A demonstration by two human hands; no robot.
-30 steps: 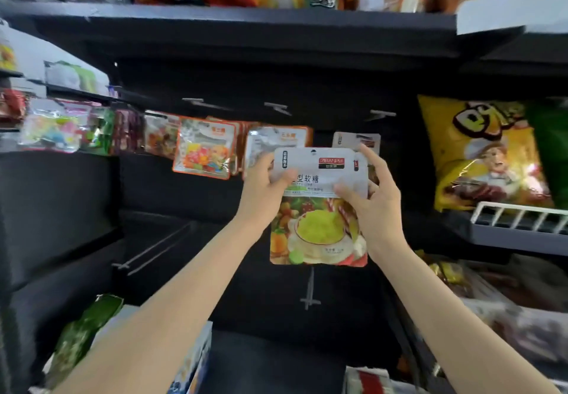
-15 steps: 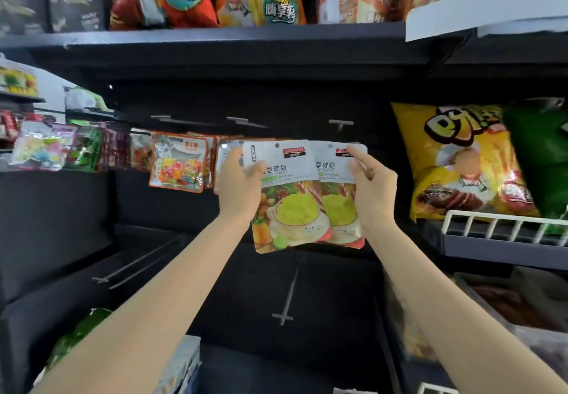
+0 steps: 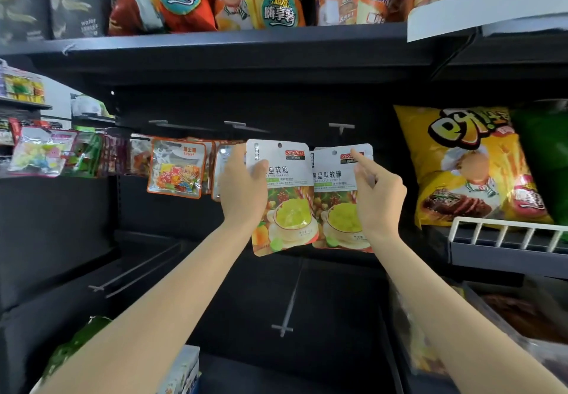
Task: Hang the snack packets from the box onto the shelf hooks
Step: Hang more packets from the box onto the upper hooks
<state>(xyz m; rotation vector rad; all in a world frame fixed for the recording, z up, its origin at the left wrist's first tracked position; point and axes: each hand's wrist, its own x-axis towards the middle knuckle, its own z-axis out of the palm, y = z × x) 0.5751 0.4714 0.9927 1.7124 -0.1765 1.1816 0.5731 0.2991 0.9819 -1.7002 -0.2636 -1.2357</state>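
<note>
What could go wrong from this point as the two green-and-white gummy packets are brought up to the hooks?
1. The left hand holds the left gummy packet by its side edge only, so it may swing or slip.
2. The right gummy packet sits below the T-ended metal hook; its small hang hole could miss the tip.
3. The packets overlap, so one may snag the other.
</note>
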